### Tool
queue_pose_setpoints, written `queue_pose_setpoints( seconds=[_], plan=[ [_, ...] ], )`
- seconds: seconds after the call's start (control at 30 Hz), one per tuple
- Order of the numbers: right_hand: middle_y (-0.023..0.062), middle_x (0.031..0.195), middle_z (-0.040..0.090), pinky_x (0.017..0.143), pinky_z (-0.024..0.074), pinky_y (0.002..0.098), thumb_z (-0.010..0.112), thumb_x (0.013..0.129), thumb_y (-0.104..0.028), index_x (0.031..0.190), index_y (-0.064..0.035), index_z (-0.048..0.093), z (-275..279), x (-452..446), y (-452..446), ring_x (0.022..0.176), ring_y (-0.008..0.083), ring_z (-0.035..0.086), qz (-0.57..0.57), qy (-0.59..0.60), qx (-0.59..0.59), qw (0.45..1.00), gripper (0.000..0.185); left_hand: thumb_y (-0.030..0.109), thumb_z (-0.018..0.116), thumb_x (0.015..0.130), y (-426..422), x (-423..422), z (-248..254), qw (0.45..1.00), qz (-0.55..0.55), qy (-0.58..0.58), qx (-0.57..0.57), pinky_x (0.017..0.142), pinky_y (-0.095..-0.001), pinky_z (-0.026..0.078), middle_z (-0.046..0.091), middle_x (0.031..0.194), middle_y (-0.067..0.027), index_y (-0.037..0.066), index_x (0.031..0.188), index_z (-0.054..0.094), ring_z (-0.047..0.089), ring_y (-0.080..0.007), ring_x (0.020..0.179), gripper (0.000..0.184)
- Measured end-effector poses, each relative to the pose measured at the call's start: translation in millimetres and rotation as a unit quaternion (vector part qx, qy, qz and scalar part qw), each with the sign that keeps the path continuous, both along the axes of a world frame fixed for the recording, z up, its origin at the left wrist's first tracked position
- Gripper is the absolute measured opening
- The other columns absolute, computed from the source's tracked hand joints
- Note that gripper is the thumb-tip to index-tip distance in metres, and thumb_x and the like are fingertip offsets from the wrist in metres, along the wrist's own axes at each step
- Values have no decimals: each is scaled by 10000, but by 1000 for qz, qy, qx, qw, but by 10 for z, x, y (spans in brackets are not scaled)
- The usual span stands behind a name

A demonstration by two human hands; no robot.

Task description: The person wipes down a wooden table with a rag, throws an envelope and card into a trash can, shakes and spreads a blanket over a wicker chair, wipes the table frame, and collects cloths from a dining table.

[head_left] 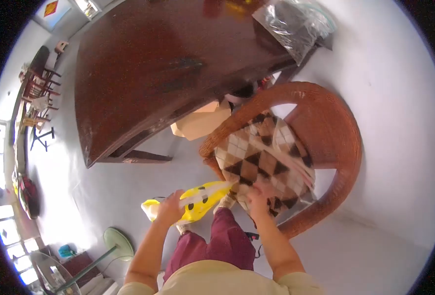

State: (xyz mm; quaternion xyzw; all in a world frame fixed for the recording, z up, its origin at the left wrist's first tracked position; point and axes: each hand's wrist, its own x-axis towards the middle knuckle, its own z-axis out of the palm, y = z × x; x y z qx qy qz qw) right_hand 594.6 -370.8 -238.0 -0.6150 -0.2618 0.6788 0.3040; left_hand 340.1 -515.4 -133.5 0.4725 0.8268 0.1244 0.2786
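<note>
A yellow and white cloth (198, 200) with black spots stretches between my two hands, above the floor in front of my legs. My left hand (170, 208) is closed round its left part, and a white end hangs out past the fingers. At the cloth's right end, by the edge of the wicker chair (348, 135), is my right hand (258, 199), blurred, with its fingers bent. Whether those fingers grip the cloth cannot be made out. Under and beyond my right hand lies a diamond-patterned cushion (261, 162) on the chair seat.
A large dark red wooden table (144, 73) stands ahead, with a plastic bag (296, 27) at its right end. Below it is a cardboard box (203, 120). A green round fan (118, 243) stands at the lower left. Chairs (40, 88) line the far left. A white wall (394, 98) borders the right.
</note>
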Motion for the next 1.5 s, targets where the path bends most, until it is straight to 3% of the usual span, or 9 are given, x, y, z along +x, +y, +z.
queue_pose_setpoints(
  seconds=[0.07,0.3,0.4,0.67,0.97,1.07,1.13,1.23,1.5],
  plan=[
    [63,919,571,673,446,266,588,720,-47,937,2,604,540,-196,-157,846,131,543,54,147,-41,987,223,156,583,718,-222,-81,-55,1000,-7,17,21,778,-422,475,617,930,-151,110,1062,557,588,-349,873,348],
    [6,791,560,573,405,215,547,794,-83,878,-26,622,1640,-940,-1055,685,49,497,536,49,189,821,127,255,655,706,-1190,-417,390,994,99,28,-34,775,-406,477,638,935,-116,131,1034,608,605,-298,867,353],
    [-7,742,519,518,381,210,519,779,-24,862,-42,613,1918,-1433,-1594,576,56,441,533,72,413,735,127,312,686,692,-1877,-607,590,987,155,29,7,752,-404,482,645,904,-115,150,1078,588,611,-304,850,430],
    [29,783,489,508,353,204,459,799,-19,811,-25,549,2649,-2590,-3169,606,70,444,619,340,305,639,91,398,712,643,-3388,-858,1230,974,208,41,82,677,-402,487,641,960,-90,203,1231,469,611,-319,793,665],
    [76,807,504,674,369,237,432,700,-19,797,-10,549,2731,-3258,-3497,808,137,478,528,457,92,710,152,129,661,689,-4220,-1404,1064,867,399,29,297,672,-360,474,610,820,-144,119,956,634,580,-327,759,269],
    [90,877,518,769,401,269,511,712,-67,908,7,553,2726,-3611,-3369,857,156,499,563,182,273,759,214,30,647,681,-4166,-1663,1224,805,451,-62,380,652,-322,460,613,781,-121,49,923,631,582,-250,703,243],
    [152,1156,443,940,367,333,656,716,-131,1196,-29,469,2675,-3799,-3257,1051,238,475,602,110,472,635,525,31,650,681,-4040,-1914,1264,768,459,-169,414,658,-323,463,619,780,-115,29,929,631,586,-210,704,249],
    [194,1310,320,1023,292,396,774,656,-196,1361,-99,306,2622,-4211,-3187,1220,333,331,636,162,544,523,852,-15,572,651,-3686,-2310,1410,826,448,-79,333,681,-329,473,625,773,-124,4,912,615,594,-213,721,266],
    [141,1193,489,918,409,326,762,656,-132,1267,-81,409,2411,-5669,-2643,1085,256,497,645,252,306,654,708,105,666,623,-2795,-3763,1742,887,375,-91,254,660,-359,466,602,783,-181,24,925,607,586,-333,737,318]
  ],
)
